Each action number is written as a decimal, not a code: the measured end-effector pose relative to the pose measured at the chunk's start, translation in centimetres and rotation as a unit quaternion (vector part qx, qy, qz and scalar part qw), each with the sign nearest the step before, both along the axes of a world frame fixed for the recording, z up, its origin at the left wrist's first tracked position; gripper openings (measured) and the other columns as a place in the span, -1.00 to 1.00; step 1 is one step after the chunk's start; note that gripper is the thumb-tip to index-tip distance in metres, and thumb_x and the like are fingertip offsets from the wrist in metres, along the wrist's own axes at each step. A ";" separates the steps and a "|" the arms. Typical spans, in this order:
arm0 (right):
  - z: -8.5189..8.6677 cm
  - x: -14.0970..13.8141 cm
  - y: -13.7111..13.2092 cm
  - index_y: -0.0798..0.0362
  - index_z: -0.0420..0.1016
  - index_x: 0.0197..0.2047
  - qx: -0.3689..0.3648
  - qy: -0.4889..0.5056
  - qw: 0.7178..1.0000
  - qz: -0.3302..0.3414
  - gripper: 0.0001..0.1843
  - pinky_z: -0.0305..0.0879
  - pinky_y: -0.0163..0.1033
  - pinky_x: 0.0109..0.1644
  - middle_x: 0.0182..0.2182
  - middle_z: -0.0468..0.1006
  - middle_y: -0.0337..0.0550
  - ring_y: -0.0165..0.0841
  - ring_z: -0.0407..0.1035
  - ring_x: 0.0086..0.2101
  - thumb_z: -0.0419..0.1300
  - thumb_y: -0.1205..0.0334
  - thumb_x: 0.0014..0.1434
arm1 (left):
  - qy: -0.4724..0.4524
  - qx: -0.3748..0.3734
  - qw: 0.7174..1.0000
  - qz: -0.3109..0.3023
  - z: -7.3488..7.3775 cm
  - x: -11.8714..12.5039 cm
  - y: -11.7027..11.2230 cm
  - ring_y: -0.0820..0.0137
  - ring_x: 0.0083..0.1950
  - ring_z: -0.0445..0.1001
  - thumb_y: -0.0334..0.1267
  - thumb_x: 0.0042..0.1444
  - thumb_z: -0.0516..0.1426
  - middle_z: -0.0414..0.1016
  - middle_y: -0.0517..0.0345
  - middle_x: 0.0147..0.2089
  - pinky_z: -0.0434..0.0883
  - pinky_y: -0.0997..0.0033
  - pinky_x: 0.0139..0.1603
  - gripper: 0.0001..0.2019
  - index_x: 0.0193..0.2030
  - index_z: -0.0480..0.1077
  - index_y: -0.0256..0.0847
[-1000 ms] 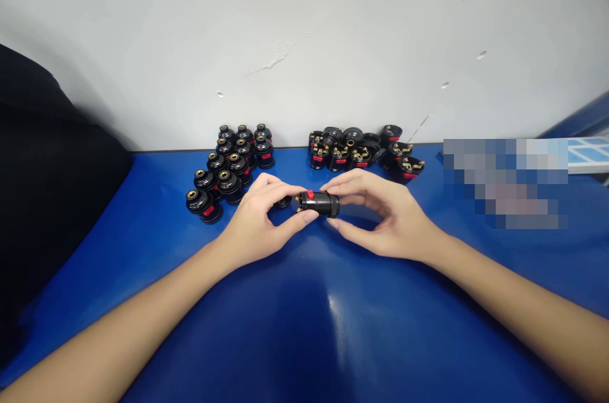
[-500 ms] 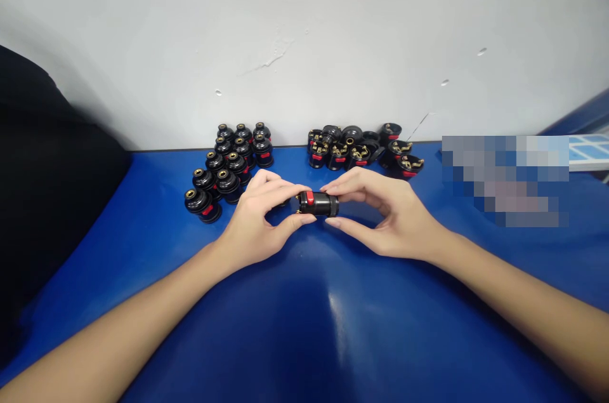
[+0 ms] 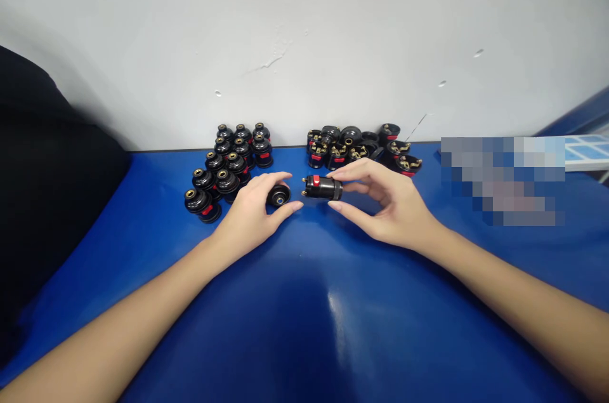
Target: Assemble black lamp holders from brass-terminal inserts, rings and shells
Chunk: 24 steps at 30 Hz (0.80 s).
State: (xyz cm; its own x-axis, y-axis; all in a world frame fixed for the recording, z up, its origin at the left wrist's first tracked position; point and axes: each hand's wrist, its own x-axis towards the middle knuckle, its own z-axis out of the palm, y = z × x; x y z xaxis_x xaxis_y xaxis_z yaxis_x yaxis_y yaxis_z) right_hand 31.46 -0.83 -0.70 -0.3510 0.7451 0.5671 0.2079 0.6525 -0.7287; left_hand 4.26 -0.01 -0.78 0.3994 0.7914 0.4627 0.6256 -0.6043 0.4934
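My right hand (image 3: 380,200) grips a black lamp holder body (image 3: 327,188) between thumb and fingers, above the blue table. The body lies sideways, with a red switch on its upper side and brass-coloured contacts pointing left. My left hand (image 3: 261,203) is open, thumb and fingers apart and clear of the body. A round black cap (image 3: 279,195) with a hole at its centre sits on the table just behind the left hand's gap, partly hidden by it. Whether the left fingers touch that cap, I cannot tell.
Several assembled black lamp holders (image 3: 227,182) stand in rows at the left. Behind my right hand are several loose lamp holder parts (image 3: 337,152) with contacts showing. The white wall (image 3: 304,41) borders the blue table (image 3: 304,314); dark cloth (image 3: 47,200) is at far left.
My left hand has let go of the lamp holder body and drawn slightly left, opening its fingers. The body, in my right hand, has risen a little and shifted right. The cap is more exposed.
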 end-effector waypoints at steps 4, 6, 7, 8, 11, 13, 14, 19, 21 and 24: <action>0.1 -0.2 -0.2 -0.11 0.58 0.13 0.016 0.006 1.000 -0.008 -0.62 0.72 0.04 0.14 0.03 0.60 -0.06 -0.13 0.61 0.04 0.45 0.33 0.29 | -0.042 -0.023 0.999 -0.003 0.1 0.1 0.1 0.31 -0.06 0.71 -0.23 0.23 0.43 0.73 0.19 -0.09 0.61 0.27 0.12 -0.54 0.21 0.46 -0.14; 0.2 -0.3 -0.3 -0.12 0.58 0.15 0.020 0.004 1.000 -0.005 -0.61 0.71 0.04 0.16 0.04 0.60 -0.05 -0.13 0.61 0.05 0.45 0.34 0.29 | -0.037 -0.020 0.999 -0.012 0.1 0.1 0.0 0.32 -0.05 0.72 -0.27 0.21 0.44 0.73 0.19 -0.07 0.62 0.29 0.11 -0.51 0.23 0.44 -0.13; 0.2 -0.3 -0.4 -0.13 0.58 0.15 0.022 0.003 1.000 -0.003 -0.60 0.71 0.06 0.16 0.05 0.59 -0.05 -0.12 0.61 0.06 0.44 0.34 0.30 | -0.032 -0.017 0.999 -0.021 0.2 0.1 -0.1 0.31 -0.03 0.73 -0.29 0.21 0.44 0.73 0.18 -0.05 0.62 0.29 0.11 -0.51 0.23 0.44 -0.12; 0.2 -0.4 -0.5 -0.15 0.58 0.16 0.024 0.002 1.000 -0.001 -0.59 0.71 0.08 0.17 0.05 0.59 -0.05 -0.10 0.60 0.08 0.44 0.34 0.30 | -0.028 -0.010 0.999 -0.031 0.1 0.1 -0.1 0.30 -0.01 0.72 -0.31 0.21 0.44 0.73 0.16 -0.02 0.62 0.28 0.12 -0.51 0.23 0.44 -0.13; 0.3 -0.4 -0.7 -0.18 0.58 0.17 0.036 -0.011 0.999 0.001 -0.58 0.69 0.13 0.18 0.08 0.61 -0.04 -0.06 0.60 0.09 0.43 0.32 0.30 | -0.026 0.015 0.997 -0.065 0.1 0.1 -0.1 0.26 0.07 0.70 -0.38 0.19 0.44 0.70 0.07 0.06 0.61 0.23 0.19 -0.50 0.23 0.44 -0.16; 0.4 -0.4 -0.6 -0.16 0.59 0.16 0.062 -0.035 0.997 0.000 -0.59 0.69 0.13 0.18 0.08 0.63 -0.02 -0.05 0.61 0.08 0.43 0.32 0.29 | -0.029 0.021 0.996 -0.084 0.2 0.2 -0.2 0.24 0.11 0.67 -0.40 0.19 0.43 0.68 0.02 0.11 0.60 0.20 0.20 -0.49 0.24 0.44 -0.16; 0.4 -0.4 -0.6 -0.15 0.59 0.15 0.080 -0.051 0.995 0.000 -0.60 0.68 0.12 0.17 0.08 0.65 -0.01 -0.05 0.62 0.07 0.44 0.33 0.29 | -0.033 0.015 0.995 -0.091 0.2 0.2 -0.2 0.24 0.08 0.67 -0.38 0.18 0.45 0.68 0.01 0.10 0.61 0.21 0.16 -0.48 0.24 0.45 -0.16; 0.8 -0.1 -0.3 -0.11 0.58 0.15 0.144 -0.106 0.984 0.013 -0.60 0.65 0.08 0.14 0.06 0.68 0.04 -0.09 0.64 0.02 0.41 0.36 0.29 | -0.118 -0.065 0.986 -0.093 0.1 0.5 -0.3 0.36 -0.19 0.64 -0.19 0.05 0.54 0.69 0.01 0.03 0.64 0.30 -0.05 -0.37 0.23 0.49 -0.17; 0.9 0.0 -0.2 -0.11 0.58 0.14 0.137 -0.101 0.985 0.012 -0.62 0.66 0.06 0.12 0.05 0.68 0.03 -0.10 0.64 0.01 0.41 0.36 0.29 | -0.159 -0.102 0.978 -0.091 0.1 0.6 -0.3 0.30 -0.11 0.69 -0.17 0.04 0.54 0.70 -0.02 0.04 0.65 0.26 0.03 -0.40 0.20 0.52 -0.18; 0.9 0.1 -0.1 -0.10 0.58 0.12 0.131 -0.091 0.987 0.007 -0.63 0.65 0.06 0.11 0.04 0.68 0.02 -0.10 0.63 0.00 0.43 0.34 0.28 | -0.210 -0.164 0.960 -0.087 0.1 0.7 -0.3 0.21 0.01 0.74 -0.14 0.08 0.52 0.74 0.00 0.01 0.65 0.20 0.14 -0.49 0.13 0.56 -0.18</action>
State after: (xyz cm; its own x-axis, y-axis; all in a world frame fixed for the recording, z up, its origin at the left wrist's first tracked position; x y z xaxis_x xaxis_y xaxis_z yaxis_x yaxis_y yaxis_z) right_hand 31.54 -0.88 0.16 -0.4747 0.5759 0.6656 0.3089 0.8171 -0.4867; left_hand 4.97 -0.33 -0.68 0.3713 0.8602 0.3496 0.2344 -0.4512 0.8611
